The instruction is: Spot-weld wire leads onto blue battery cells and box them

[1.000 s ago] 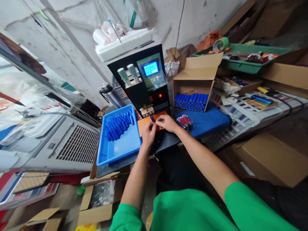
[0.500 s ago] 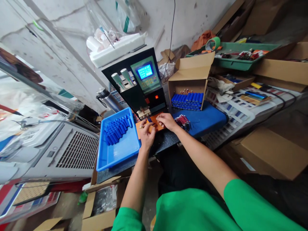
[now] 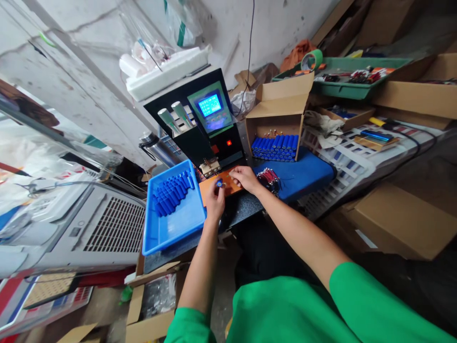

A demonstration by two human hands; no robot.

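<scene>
My left hand [image 3: 215, 200] is closed around a blue cylindrical battery cell [image 3: 219, 183], one end of it facing up toward me. To its right, my right hand [image 3: 244, 178] pinches something too small to name, over the orange board [image 3: 206, 188]. Just behind the hands stands a black spot welder [image 3: 228, 157] with a lit blue screen [image 3: 210, 105]; its electrodes [image 3: 210, 166] sit above the board's back edge. A blue tray [image 3: 180, 232] with rows of blue cells [image 3: 172, 193] lies left of my left hand. Red and black wire leads [image 3: 268, 180] are bunched right of my right hand.
A cardboard box [image 3: 273, 128] of stacked blue cells stands open at the right of the welder. Behind the tray is a steel flask [image 3: 160, 148]. A green tray [image 3: 357, 90] with tape and parts is at the back right; a grey slatted appliance [image 3: 110, 224] stands left.
My left hand has turned and drawn back slightly from the electrodes, bringing the cell's end into view. My right hand keeps its pinch nearly in place. The camera view has shifted a little.
</scene>
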